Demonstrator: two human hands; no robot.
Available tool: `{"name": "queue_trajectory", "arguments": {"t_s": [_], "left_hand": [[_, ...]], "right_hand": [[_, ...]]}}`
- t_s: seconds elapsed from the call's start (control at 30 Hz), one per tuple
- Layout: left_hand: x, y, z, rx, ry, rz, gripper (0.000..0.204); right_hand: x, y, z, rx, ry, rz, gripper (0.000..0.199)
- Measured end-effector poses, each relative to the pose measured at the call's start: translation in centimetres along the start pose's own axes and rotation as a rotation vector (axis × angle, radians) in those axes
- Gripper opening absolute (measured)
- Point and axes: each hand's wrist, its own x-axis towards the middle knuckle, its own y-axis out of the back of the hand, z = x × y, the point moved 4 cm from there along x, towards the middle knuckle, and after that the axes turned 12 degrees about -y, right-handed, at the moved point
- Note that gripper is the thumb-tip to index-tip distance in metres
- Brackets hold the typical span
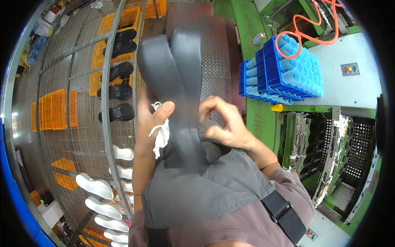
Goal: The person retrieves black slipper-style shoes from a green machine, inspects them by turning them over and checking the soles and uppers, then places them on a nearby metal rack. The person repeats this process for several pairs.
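Two black shoe soles (181,66) stand upright side by side in front of me, their lower ends blurred against my grey apron. My left hand (148,117) is closed around their left edge, the thumb lying across the front. A tied bundle of white string (161,133) hangs beside that thumb. On the other side, my right hand (228,123) has its fingers curled in and its thumb and forefinger close against the soles' right edge. Something greyish and blurred shows between those fingertips; its kind cannot be made out.
A wire mesh rack (113,136) on the left carries black soles (119,92) and white soles (103,208). Beyond it are orange crates (55,109). Blue crates (267,70) of light-blue cups sit on the green machine (257,119) at right, under an orange hose (302,20).
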Motion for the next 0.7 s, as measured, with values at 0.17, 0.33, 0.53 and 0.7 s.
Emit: {"name": "queue_trajectory", "arguments": {"t_s": [0.17,0.33,0.53,0.7], "left_hand": [[-0.6,0.6,-1.1,-0.297,0.086,0.077,0.077],[-0.9,0.8,-1.5,-0.738,0.189,0.027,0.101],[-0.9,2.6,-1.8,-0.813,0.163,-0.04,0.096],[-1.6,3.7,-4.2,-0.96,0.214,0.029,0.079]], "right_hand": [[0.2,-1.3,0.8,0.388,-0.314,-0.048,0.026],[1.1,1.0,2.4,0.675,-0.368,0.03,0.023],[1.2,2.3,4.2,0.759,-0.429,0.027,0.028],[1.4,2.6,5.2,0.891,-0.385,-0.114,0.03]]}}
